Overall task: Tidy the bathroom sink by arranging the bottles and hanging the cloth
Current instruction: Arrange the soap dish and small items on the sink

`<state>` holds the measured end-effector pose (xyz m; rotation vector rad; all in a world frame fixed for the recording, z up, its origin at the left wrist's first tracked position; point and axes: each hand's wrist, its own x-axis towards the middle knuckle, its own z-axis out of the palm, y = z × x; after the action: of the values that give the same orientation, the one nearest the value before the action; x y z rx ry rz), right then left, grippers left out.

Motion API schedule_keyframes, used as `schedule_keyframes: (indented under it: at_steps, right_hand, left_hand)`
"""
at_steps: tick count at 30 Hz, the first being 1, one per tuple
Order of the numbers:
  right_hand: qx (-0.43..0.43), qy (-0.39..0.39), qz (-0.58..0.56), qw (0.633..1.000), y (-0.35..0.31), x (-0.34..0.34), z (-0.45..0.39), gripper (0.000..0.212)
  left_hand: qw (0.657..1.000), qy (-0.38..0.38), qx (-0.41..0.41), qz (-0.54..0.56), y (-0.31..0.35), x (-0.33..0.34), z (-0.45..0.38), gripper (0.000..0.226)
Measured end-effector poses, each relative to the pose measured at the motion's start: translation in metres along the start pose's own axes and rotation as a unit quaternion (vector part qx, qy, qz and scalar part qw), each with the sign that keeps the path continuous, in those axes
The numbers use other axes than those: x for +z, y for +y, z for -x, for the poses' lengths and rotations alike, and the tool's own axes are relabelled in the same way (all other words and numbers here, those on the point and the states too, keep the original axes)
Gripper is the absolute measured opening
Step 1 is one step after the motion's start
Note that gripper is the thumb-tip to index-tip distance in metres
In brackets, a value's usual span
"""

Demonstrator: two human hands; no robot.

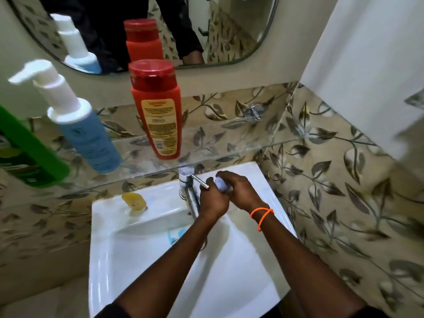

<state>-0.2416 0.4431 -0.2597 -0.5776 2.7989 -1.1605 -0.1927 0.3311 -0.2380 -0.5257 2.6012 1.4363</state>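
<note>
On the glass shelf [229, 150] stand a red bottle [157, 109], a blue pump bottle [89, 134] with a white pump head, and a green bottle [27, 152] cut off at the left edge. Both my hands meet over the white sink [137, 249], just right of the chrome tap [187, 180]. My right hand [241, 191] is closed around a small pale bluish thing [220, 183], mostly hidden by fingers. My left hand [212, 201] presses against it from the left, fingers curled by the tap lever. No cloth is plainly visible.
A yellow soap bar [134, 200] lies on the sink's back left rim. A chrome wall hook [253, 112] sticks out of the leaf-patterned tiles above the shelf's right end. A mirror [218, 31] hangs above. A white wall [367, 65] stands at right.
</note>
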Motion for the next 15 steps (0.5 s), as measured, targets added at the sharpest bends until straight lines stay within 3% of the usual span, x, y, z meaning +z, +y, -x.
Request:
schedule_keyframes:
  at_steps: [3,7,10,12,15]
  right_hand:
    - [0.104,0.066,-0.135,0.983,0.004,-0.002,-0.002,0.044]
    - [0.127,0.064,-0.128,0.982,0.007,0.003,-0.008,0.040]
    - [0.131,0.067,-0.136,0.980,0.010,0.006,-0.006,0.040]
    - [0.135,0.060,-0.149,0.978,0.010,0.006,-0.003,0.046]
    - [0.159,0.081,-0.155,0.972,0.009,0.005,0.006,0.055]
  left_hand:
    - [1.000,0.017,0.004,0.024,-0.001,0.007,-0.006,0.051]
    - [0.998,0.033,0.012,0.053,-0.001,0.015,-0.001,0.040]
    - [0.995,0.049,0.082,0.042,-0.006,0.019,0.019,0.037]
    - [0.989,0.030,0.139,0.029,-0.018,0.023,0.041,0.044]
    - [0.989,-0.019,0.144,-0.017,-0.058,0.024,0.064,0.035]
